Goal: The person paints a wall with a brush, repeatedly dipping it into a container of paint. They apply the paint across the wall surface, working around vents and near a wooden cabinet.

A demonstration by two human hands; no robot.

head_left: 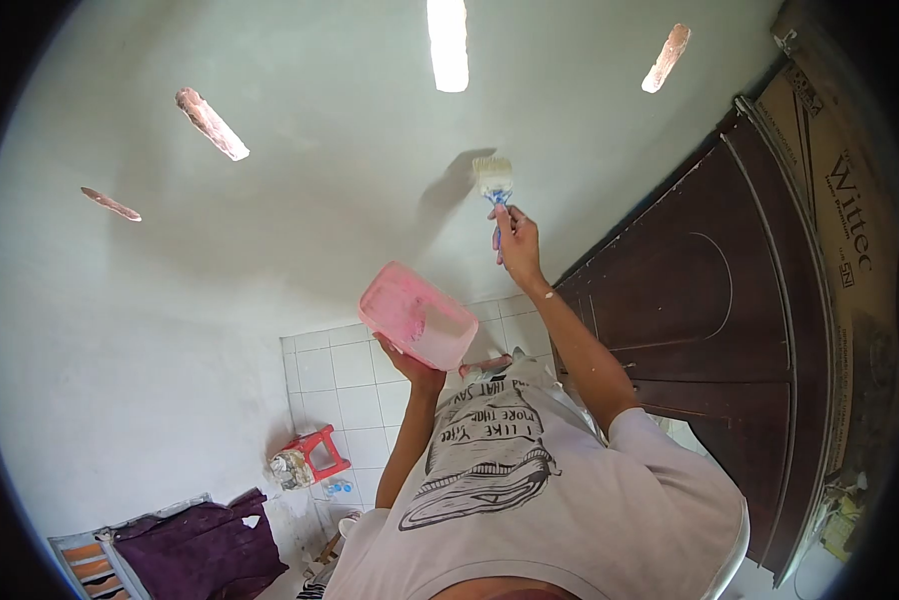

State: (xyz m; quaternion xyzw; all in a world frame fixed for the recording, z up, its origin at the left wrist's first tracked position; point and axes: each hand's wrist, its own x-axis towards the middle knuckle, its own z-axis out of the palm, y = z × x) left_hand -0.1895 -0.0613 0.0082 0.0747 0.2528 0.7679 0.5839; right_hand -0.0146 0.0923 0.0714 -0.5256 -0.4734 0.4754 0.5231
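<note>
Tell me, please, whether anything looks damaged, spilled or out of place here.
A whitish spot, perhaps stray paint, marks the forearm behind the right hand, away from its blue-handled flat paintbrush. The dark purple cloth at lower left shows a pale patch, possibly a hole, breaking its dark colour.

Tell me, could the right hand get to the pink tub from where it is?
Probably yes: the right hand, gripping a paintbrush, is raised near the pink tub, and nothing visible stands between them. The left hand supports the tub, whose open side looks uncovered.
</note>
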